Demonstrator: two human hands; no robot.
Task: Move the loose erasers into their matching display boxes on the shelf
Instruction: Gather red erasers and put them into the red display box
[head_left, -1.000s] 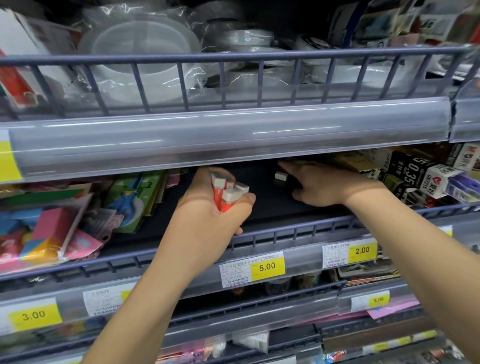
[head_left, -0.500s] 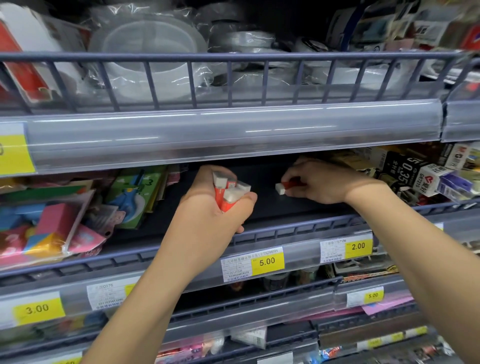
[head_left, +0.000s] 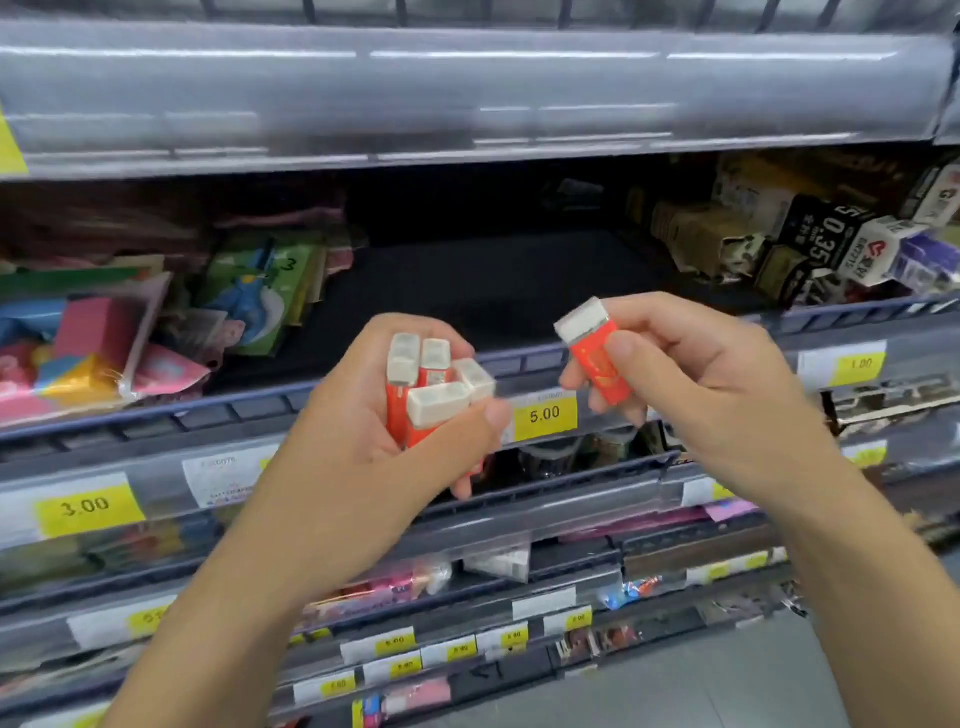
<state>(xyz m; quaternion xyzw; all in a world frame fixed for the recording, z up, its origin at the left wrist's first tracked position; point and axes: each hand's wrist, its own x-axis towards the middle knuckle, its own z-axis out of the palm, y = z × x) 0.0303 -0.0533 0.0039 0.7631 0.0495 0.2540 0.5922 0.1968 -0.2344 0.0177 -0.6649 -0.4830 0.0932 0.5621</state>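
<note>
Erasers (head_left: 431, 387) in both hands (orange-sleeved)

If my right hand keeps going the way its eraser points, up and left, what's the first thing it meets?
Probably nothing near: the right hand aims its eraser toward the bare dark shelf, passing above the left hand's bundle of erasers. Depth is unclear.

At the centre of the frame the dark shelf floor (head_left: 498, 291) lies bare, an open bay between the colourful packets in plastic wrap (head_left: 104, 343) at the left and the stack of small printed cardboard boxes (head_left: 810, 244) at the right. The grey plastic price rail (head_left: 467, 98) above roofs the bay, and the low blue wire front fence (head_left: 260, 410) edges it below.
</note>
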